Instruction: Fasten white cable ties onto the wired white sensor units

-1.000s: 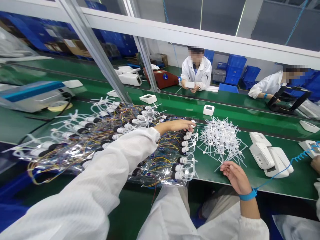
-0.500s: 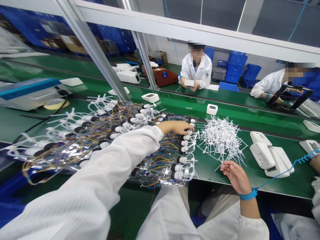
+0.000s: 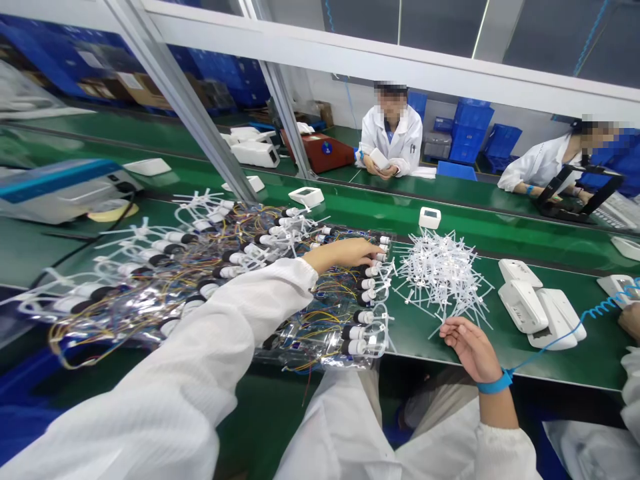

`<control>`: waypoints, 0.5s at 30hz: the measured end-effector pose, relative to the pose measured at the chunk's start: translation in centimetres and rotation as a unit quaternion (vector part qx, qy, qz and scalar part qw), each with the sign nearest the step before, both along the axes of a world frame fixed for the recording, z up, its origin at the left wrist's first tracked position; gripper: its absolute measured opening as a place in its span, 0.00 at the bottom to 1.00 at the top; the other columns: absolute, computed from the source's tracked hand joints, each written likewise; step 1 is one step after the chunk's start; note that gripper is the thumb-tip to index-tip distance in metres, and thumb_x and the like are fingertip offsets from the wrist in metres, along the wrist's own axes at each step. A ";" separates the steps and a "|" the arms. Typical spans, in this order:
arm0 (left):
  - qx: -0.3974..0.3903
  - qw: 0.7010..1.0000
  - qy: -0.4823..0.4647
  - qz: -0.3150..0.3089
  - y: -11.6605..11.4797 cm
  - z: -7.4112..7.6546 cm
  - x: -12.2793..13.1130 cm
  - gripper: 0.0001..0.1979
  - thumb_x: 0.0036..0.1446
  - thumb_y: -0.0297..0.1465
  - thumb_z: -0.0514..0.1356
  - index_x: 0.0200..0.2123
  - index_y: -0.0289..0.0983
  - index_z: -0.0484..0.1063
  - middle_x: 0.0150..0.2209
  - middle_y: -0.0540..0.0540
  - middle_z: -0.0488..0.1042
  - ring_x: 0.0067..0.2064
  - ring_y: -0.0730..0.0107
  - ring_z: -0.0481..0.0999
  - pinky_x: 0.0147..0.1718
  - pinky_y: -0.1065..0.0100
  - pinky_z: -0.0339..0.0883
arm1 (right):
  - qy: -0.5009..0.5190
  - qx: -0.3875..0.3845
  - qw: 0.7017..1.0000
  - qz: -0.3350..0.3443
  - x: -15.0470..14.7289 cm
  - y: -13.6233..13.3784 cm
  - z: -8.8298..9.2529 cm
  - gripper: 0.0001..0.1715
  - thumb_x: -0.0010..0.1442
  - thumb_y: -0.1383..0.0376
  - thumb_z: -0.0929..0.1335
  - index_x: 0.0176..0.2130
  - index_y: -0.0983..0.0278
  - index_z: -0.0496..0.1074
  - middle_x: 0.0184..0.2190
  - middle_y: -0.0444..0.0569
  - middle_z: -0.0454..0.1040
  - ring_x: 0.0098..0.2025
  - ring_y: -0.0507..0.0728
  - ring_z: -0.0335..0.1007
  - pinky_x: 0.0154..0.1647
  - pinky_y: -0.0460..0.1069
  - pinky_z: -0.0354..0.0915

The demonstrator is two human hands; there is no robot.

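Observation:
My left hand reaches across the bench, its fingers bent down and pinched at a small white-and-black pump motor at the far end of a row. The fingertips partly cover that motor. Short clear tubes with white connectors join the motors in the row. At the bench's near edge, my right hand is half curled, palm up, with nothing visible in it. Its fingertips lie beside the nearest tubes of a loose pile of white tubing pieces. A blue strap circles the right wrist.
Further bagged motors with coloured wires cover the left side. White device housings are stacked at right, and a small white device stands behind the pile. A metal post rises at left. Two co-workers in white coats sit opposite.
The view has shifted slightly. My left hand has drawn back a little while staying at the row's far end; my right hand keeps its place. The co-worker opposite has tilted the white device.

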State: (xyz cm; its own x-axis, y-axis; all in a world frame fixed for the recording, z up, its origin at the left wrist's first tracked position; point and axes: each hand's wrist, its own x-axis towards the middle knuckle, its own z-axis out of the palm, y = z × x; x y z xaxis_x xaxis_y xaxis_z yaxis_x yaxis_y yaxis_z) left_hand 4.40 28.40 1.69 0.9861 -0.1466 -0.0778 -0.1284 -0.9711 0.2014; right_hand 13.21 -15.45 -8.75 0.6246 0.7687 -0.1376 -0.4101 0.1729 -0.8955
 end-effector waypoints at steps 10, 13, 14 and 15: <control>-0.044 0.951 -0.299 0.063 -10.3 8.7 -9.5 0.19 0.78 0.32 0.52 0.63 0.39 0.78 0.62 0.39 0.82 0.63 0.56 0.80 0.66 0.52 0.75 | -0.004 0.008 1.000 0.010 0.1 0.4 0.0 0.22 0.64 0.49 0.80 0.49 0.61 0.86 0.43 0.56 0.87 0.46 0.61 0.83 0.45 0.52 0.74; -0.182 0.916 -0.357 0.004 -17.5 11.5 -15.0 0.20 0.76 0.28 0.56 0.64 0.46 0.77 0.58 0.44 0.84 0.60 0.59 0.83 0.62 0.58 0.79 | -0.001 0.018 1.000 0.005 -0.1 0.7 0.1 0.21 0.64 0.50 0.81 0.48 0.62 0.86 0.42 0.56 0.88 0.45 0.60 0.83 0.44 0.52 0.73; -0.236 0.908 -0.347 -0.013 -19.7 11.7 -16.6 0.20 0.75 0.29 0.57 0.65 0.49 0.77 0.56 0.45 0.85 0.57 0.60 0.85 0.60 0.61 0.80 | -0.001 0.022 1.000 0.004 -0.1 0.8 0.1 0.21 0.63 0.50 0.81 0.48 0.62 0.87 0.42 0.56 0.88 0.45 0.60 0.84 0.44 0.51 0.73; -0.308 0.890 -0.334 -0.019 -21.8 11.4 -17.8 0.19 0.74 0.30 0.60 0.64 0.50 0.79 0.53 0.46 0.86 0.55 0.60 0.86 0.57 0.62 0.82 | -0.002 0.025 1.000 0.002 -0.2 0.8 0.1 0.21 0.63 0.51 0.81 0.47 0.62 0.87 0.42 0.55 0.88 0.44 0.60 0.84 0.43 0.51 0.73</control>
State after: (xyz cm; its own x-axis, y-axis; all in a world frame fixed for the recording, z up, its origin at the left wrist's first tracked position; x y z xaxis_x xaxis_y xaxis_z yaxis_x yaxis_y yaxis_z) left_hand -13.42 6.61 13.12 0.7752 0.0080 0.6317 -0.4495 -0.6955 0.5605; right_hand 13.05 -14.62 -8.60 0.6226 0.7766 -0.0967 -0.4079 0.2166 -0.8870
